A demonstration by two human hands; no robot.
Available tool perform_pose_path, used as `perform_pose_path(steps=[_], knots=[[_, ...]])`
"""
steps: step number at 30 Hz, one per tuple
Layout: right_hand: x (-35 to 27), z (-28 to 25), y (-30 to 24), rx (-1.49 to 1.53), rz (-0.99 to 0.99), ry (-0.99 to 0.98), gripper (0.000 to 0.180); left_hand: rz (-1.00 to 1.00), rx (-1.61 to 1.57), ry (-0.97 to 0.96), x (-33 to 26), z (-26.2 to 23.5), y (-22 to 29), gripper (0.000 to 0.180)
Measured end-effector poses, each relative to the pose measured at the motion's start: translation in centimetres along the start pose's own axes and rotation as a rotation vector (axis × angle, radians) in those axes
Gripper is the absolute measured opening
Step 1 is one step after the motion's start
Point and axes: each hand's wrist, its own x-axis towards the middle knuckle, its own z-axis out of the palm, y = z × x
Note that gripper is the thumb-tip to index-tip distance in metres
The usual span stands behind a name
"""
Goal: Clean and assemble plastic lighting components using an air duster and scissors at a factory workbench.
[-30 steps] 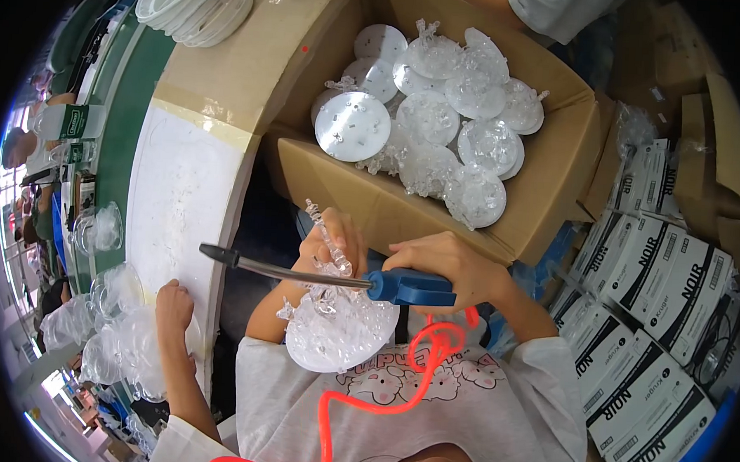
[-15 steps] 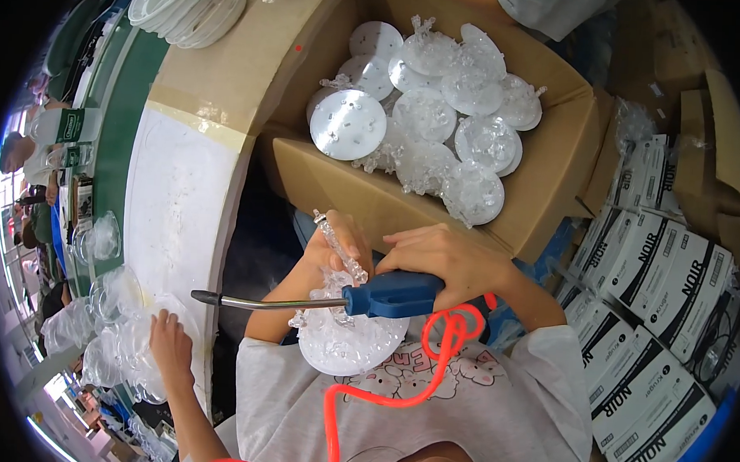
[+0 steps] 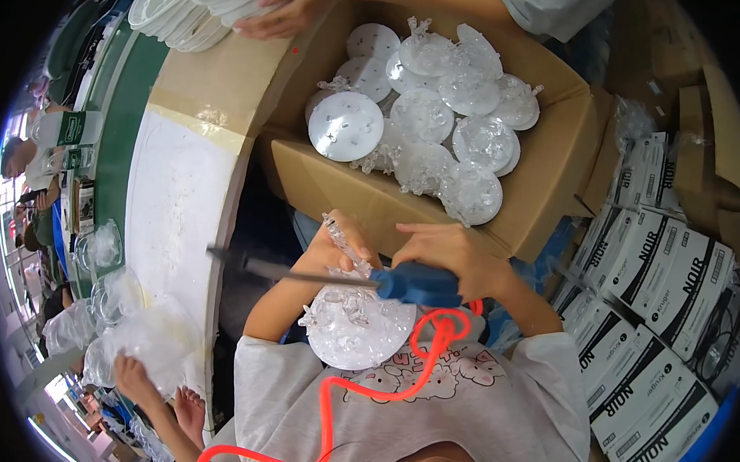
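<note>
My left hand is closed around a clear, faceted plastic stem that rises from a round white disc. Clear crystal-like pieces cover the disc's upper side, and it hangs in front of my shirt. In my right hand is a blue air blow gun, its index finger stretched out over the body. The gun's long metal nozzle crosses above the disc toward the left, its tip blurred. A red coiled hose runs from the gun down to the lower left.
Beyond my hands, a cardboard box holds several similar discs. A co-worker's hand touches stacked white rings on the cardboard-covered table. Another person's hand handles clear bags on the white tabletop. Printed cartons stand right.
The blow gun has shifted right and slightly up, its nozzle swinging upward. My left hand and the disc moved slightly right. Far left, a co-worker's hand has come onto the rings.
</note>
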Motion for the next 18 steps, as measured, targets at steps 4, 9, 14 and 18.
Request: perform_pose_path(steps=[4,9,14,18], knots=[[-0.4,-0.9,0.0,0.021,0.067,0.026,0.048,0.059,-0.019,-0.23,0.4,-1.2,0.2,0.021],[0.2,-0.1,-0.2,-0.004,0.05,0.007,0.047,0.087,0.064,-0.173,0.6,-0.5,0.6,0.018],[-0.1,0.1,0.6,-0.013,0.068,-0.062,0.054,0.075,0.064,-0.258,0.6,-1.0,0.8,0.018],[0.1,0.1,0.9,-0.044,0.019,-0.115,0.06,0.074,0.019,-0.294,0.7,-1.5,0.8,0.021]])
